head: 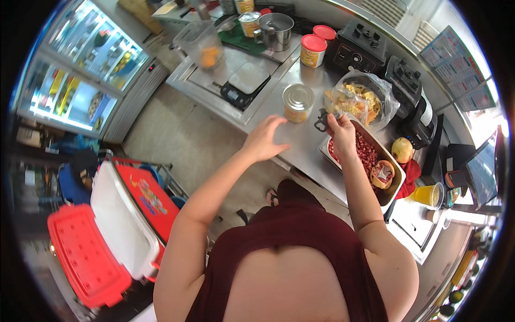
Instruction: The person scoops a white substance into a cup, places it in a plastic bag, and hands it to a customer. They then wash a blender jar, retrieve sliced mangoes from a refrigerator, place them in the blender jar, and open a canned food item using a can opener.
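Observation:
My right hand (341, 131) holds a metal can opener (322, 120) over the near edge of a steel counter (277, 133). My left hand (263, 139) hangs with its fingers apart at the counter's edge, just left of and nearer than an upright closed tin can (298, 102); a gap shows between hand and can. Under my right forearm lies a rectangular metal tray (396, 183) of pomegranate seeds (364, 151), with a cut pomegranate (382, 174) in it. A clear plastic bag of fruit peels (362, 100) sits behind the tray.
A black kitchen scale (245, 86) and a clear plastic pitcher (199, 44) stand to the left. Behind are red-lidded cans (313, 50), a steel pitcher (276, 32) and blender bases (358, 46). A whole pomegranate (402, 150) and a yellow drink cup (429, 196) are at right; an open cooler (120, 213) stands lower left.

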